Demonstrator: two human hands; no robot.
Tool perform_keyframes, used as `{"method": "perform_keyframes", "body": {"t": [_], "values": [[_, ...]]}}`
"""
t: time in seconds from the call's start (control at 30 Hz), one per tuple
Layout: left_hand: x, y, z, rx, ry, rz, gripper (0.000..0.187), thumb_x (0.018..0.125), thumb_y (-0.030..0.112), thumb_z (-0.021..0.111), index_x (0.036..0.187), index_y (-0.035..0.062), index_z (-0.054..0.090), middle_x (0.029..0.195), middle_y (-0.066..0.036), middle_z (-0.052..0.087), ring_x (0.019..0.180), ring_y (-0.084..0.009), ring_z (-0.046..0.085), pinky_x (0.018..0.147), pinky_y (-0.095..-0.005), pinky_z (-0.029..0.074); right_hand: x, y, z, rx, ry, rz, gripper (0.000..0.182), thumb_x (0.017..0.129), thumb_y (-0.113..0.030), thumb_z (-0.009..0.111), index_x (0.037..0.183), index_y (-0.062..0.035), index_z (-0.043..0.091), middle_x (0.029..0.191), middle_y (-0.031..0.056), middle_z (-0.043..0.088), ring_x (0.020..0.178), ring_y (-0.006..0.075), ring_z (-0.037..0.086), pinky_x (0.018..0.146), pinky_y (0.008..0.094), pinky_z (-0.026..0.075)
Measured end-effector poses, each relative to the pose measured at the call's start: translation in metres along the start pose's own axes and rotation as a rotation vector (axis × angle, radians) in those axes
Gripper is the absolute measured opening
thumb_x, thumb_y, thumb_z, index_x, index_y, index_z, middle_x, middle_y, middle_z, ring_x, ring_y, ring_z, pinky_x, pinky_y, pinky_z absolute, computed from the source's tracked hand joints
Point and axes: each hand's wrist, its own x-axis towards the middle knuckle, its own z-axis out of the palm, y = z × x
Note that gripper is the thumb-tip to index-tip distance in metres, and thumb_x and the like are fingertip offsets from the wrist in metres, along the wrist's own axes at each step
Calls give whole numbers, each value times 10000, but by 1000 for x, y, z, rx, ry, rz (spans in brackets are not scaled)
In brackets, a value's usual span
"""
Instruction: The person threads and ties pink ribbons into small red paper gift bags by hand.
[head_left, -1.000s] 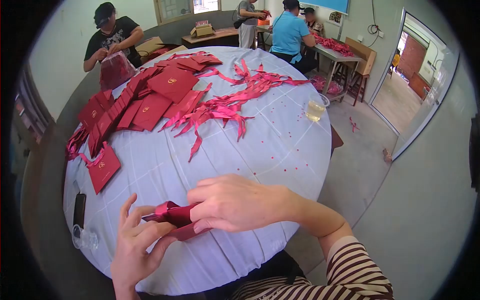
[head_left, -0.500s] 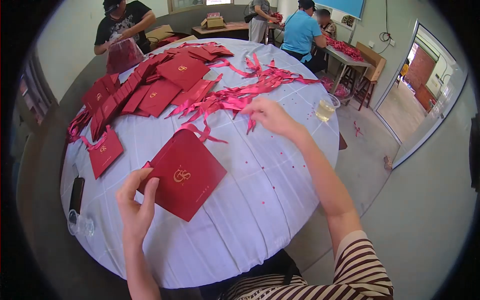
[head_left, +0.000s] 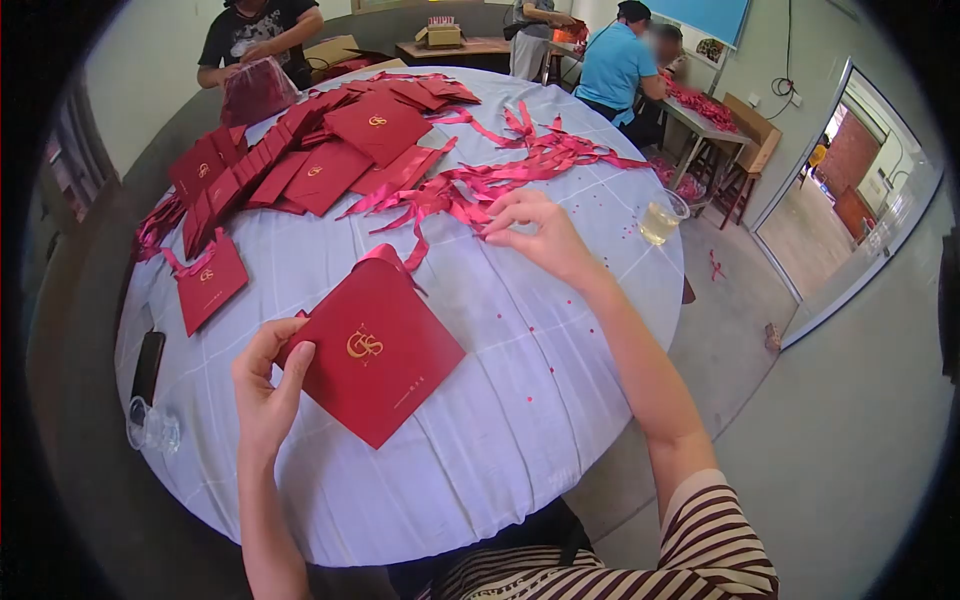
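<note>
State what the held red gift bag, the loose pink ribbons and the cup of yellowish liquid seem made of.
Red gift bag: probably stiff card, matt; its front is flat with crisp edges.
Pink ribbons: likely satin-type fabric, glossy; they bend limply and show bright highlights.
Cup: apparently clear, smooth plastic; the liquid shows through its wall, though glass isn't ruled out.

On the nearest red bag (head_left: 376,372) I saw a gold monogram (head_left: 364,343), which I read as "GS"; the small line (head_left: 409,391) below it was too fine for reading. The same monogram stood on the single bag (head_left: 214,288) at left and on several piled bags (head_left: 322,180).
</note>
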Motion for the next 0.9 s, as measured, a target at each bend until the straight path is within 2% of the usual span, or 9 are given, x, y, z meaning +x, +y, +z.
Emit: {"method": "perform_keyframes", "body": {"t": [0.17, 0.23, 0.37, 0.57, 0.63, 0.7, 0.77, 0.8, 0.9], "values": [[-4, -6, -6, 14, -39, 18, 185, 902, 117, 587, 1040, -5, 603, 885, -12, 621, 819, -65, 559, 748, -203, 439, 15, -11, -3, 433, -20, 170, 132, 745, -80, 733, 872, -52, 706, 938, 34, 656, 835, 105, 591, 709, 253, 457], [-5, -5, -6, 9, -41, 11, 185, 899, 110, 587, 1044, -5, 602, 887, -10, 620, 817, -65, 558, 749, -204, 437, 20, -19, -8, 623, 135, 218, 135, 765, -72, 715, 883, -10, 698, 875, 36, 660, 752, 90, 593, 684, 227, 458], [-6, 0, -8, 16, 12, 66, 163, 862, 64, 612, 1007, -11, 619, 856, -1, 616, 750, -58, 524, 718, -210, 423, 25, -34, -14, 456, 59, 329, 100, 796, -79, 690, 877, -21, 692, 826, 32, 661, 761, 90, 595, 709, 224, 458], [-4, 5, -10, 72, 56, 176, 153, 845, 37, 605, 986, -18, 622, 853, -30, 621, 740, -75, 523, 708, -222, 426, 41, -54, -37, 596, 244, 180, 182, 887, -138, 600, 1007, -6, 635, 908, 52, 662, 817, 121, 622, 775, 239, 471], [-4, 8, -10, 78, 75, 158, 157, 822, 12, 607, 972, -27, 626, 839, -62, 633, 713, -96, 521, 693, -239, 431, 46, -101, -55, 721, 348, 56, 195, 934, -136, 525, 1060, 3, 579, 965, 100, 657, 849, 145, 637, 802, 249, 475], [-3, 7, -12, 93, 13, 211, 178, 820, 0, 590, 994, -28, 617, 842, -76, 633, 715, -108, 522, 689, -253, 439, 41, -145, -63, 673, 404, -42, 169, 959, -119, 470, 1059, 2, 534, 865, 102, 623, 747, 132, 605, 791, 257, 470], [-2, 10, -14, 84, -5, 194, 186, 822, 2, 582, 1003, -27, 612, 842, -75, 631, 712, -110, 518, 687, -256, 440, 29, -166, -59, 747, 252, -170, 165, 972, -138, 442, 1044, 0, 497, 747, 62, 537, 599, 96, 508, 686, 264, 468], [-1, 10, -15, 67, -43, 217, 193, 824, 3, 574, 1012, -25, 608, 842, -74, 629, 709, -112, 513, 685, -260, 440, 22, -184, -41, 654, 266, -99, 172, 971, -165, 443, 1033, -12, 489, 702, 34, 450, 517, 68, 396, 540, 248, 422], [0, 6, -15, 0, -96, 194, 196, 833, 17, 567, 1021, -21, 604, 843, -69, 626, 716, -112, 506, 686, -263, 440, -2, -191, 17, 355, 74, 29, 101, 952, -124, 483, 1030, -72, 523, 794, -23, 532, 570, 7, 419, 465, 164, 329]]}}
